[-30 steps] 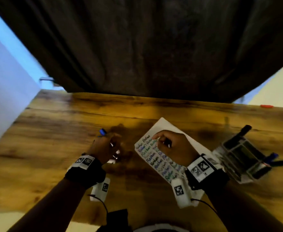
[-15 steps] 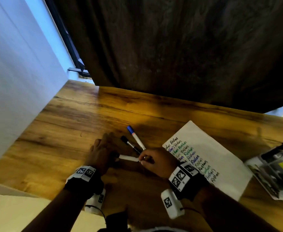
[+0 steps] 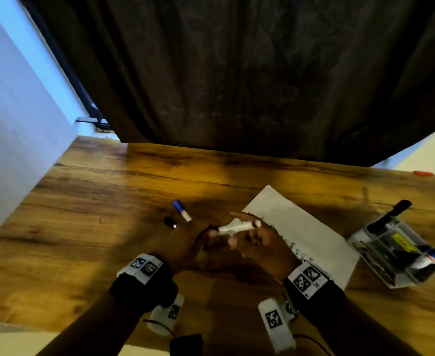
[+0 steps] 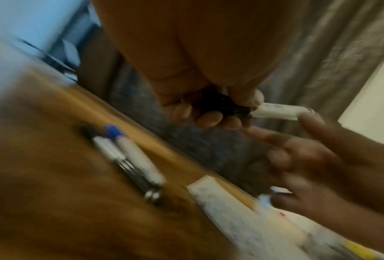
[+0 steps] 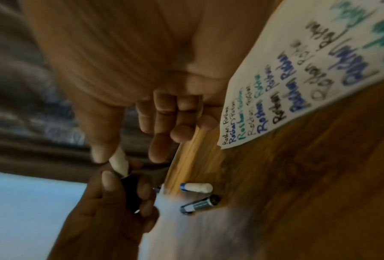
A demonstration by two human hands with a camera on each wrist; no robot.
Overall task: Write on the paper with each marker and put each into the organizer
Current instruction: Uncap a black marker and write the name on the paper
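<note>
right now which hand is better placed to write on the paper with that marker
Right. The right hand pinches the marker by its white barrel beside the paper, while the left hand grips the black cap end, farther away.

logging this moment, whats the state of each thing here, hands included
black-capped marker: lifted, cap on, held between both hands
left hand: grips the black cap
right hand: pinches the white barrel
blue-capped marker: capped, lying on the table
second black-capped marker: capped, lying beside it
paper: flat, partly written
organizer: holds several markers
</note>
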